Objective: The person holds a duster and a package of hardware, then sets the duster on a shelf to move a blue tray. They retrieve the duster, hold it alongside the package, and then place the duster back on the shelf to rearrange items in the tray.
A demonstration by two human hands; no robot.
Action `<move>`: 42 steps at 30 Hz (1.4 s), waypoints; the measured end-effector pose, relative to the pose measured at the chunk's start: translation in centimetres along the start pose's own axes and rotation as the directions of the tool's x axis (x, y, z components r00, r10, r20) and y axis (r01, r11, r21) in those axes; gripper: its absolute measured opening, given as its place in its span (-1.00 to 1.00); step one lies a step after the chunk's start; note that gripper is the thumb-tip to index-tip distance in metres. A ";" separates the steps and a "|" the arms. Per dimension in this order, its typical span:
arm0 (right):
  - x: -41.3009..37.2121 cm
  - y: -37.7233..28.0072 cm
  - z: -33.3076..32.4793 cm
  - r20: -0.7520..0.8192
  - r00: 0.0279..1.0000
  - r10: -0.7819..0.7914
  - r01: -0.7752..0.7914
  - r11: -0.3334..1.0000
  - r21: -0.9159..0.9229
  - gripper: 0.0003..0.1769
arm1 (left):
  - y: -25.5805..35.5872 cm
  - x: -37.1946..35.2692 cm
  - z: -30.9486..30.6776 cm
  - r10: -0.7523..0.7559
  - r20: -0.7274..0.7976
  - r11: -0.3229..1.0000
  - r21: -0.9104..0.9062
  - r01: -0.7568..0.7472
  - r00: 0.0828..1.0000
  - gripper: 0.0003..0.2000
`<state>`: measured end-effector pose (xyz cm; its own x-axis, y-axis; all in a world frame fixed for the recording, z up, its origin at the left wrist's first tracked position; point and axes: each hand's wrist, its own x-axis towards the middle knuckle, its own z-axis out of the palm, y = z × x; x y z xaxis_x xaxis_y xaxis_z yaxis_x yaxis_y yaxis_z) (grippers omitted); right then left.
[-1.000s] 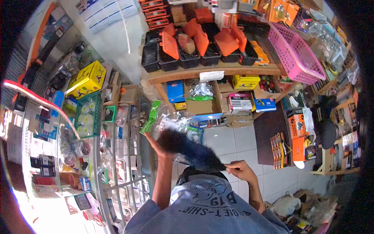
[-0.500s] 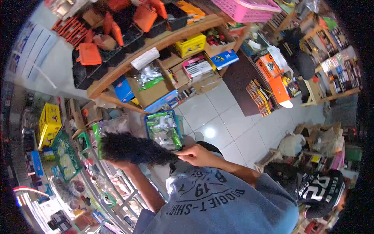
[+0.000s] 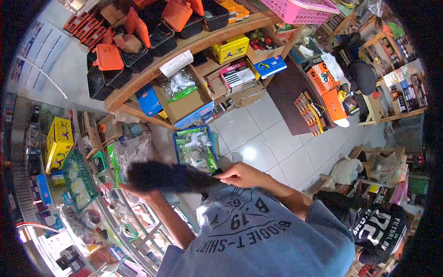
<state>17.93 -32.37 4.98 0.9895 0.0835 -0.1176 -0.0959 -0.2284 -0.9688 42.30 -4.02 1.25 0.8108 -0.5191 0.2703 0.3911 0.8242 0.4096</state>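
A black feather duster (image 3: 166, 177) lies level in front of my grey-blue T-shirt, its feathers smeared by motion. My right hand (image 3: 242, 176) is closed around the duster's handle end, with the thumb and forefinger pressed together. At the feathery end is my left hand (image 3: 140, 192), just below the dark feathers. They hide most of its fingers, so its grip does not show. Beyond the duster stands a blue-rimmed basket (image 3: 175, 147) holding white fittings in green packaging. A clear plastic bag with a green edge (image 3: 134, 150) is close to the left hand.
A wooden shelf (image 3: 152, 74) with black bins and orange lids runs across the top. Glass display cases (image 3: 152, 231) are at the left. Pale floor tiles (image 3: 258, 138) stretch ahead. A dark brown table (image 3: 288, 99) with boxes is at the right, near a black jersey (image 3: 383, 231).
The duster and both hands have shifted slightly right, and the feathers are more blurred. My right hand keeps its grip on the handle. The whole view has moved a little.
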 end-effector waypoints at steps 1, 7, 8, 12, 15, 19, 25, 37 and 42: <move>0.0 -0.5 -0.4 0.028 1.000 -0.011 0.013 0.997 -0.082 -0.68 | -0.6 -0.4 -3.8 0.046 0.217 0.995 -0.098 -0.025 0.975 -0.23; 1.1 -1.5 1.0 -0.156 0.987 -0.045 0.048 0.999 0.014 -0.69 | -1.9 1.4 6.2 0.219 -0.507 0.975 0.150 -0.165 0.834 -0.32; 1.3 -1.9 1.2 -0.154 0.987 -0.046 0.049 0.999 0.012 -0.69 | -2.1 1.7 6.6 0.277 -0.537 0.960 0.194 -0.203 0.797 -0.37; 2.0 -3.3 1.2 0.045 0.996 0.081 -0.080 0.997 -0.022 -0.70 | -2.7 0.9 2.7 0.211 -0.280 0.974 -0.016 -0.224 0.936 -0.35; 1.8 -0.9 2.5 -0.154 0.980 -0.125 0.125 0.992 -0.005 -0.66 | -0.8 -0.8 0.2 0.220 0.007 0.963 -0.163 -0.216 0.975 -0.32; 1.2 -1.4 0.7 -0.057 0.998 0.018 -0.012 0.994 0.113 -0.69 | -0.2 -1.5 3.8 0.208 -0.672 0.978 0.117 -0.176 0.711 -0.15; 0.1 0.7 -2.0 0.005 0.994 0.107 -0.107 0.994 0.007 -0.69 | -1.4 -2.6 2.6 0.207 -0.832 0.978 0.164 -0.128 0.515 -0.08; -3.1 1.1 -9.2 0.077 0.967 0.244 -0.250 0.965 0.079 -0.80 | -9.0 -2.8 4.3 0.052 -0.443 0.990 0.140 0.012 0.895 -0.22; -4.4 2.2 -9.7 -0.129 0.944 0.304 -0.262 0.928 0.266 -0.81 | -9.1 -0.7 5.4 -0.113 -0.494 0.904 -0.411 -0.118 0.862 -0.20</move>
<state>14.40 -42.62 5.44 0.9189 -0.1159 -0.3771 -0.3769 0.0243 -0.9259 35.78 -12.33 2.09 0.8701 -0.4282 -0.2438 0.4371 0.8992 -0.0196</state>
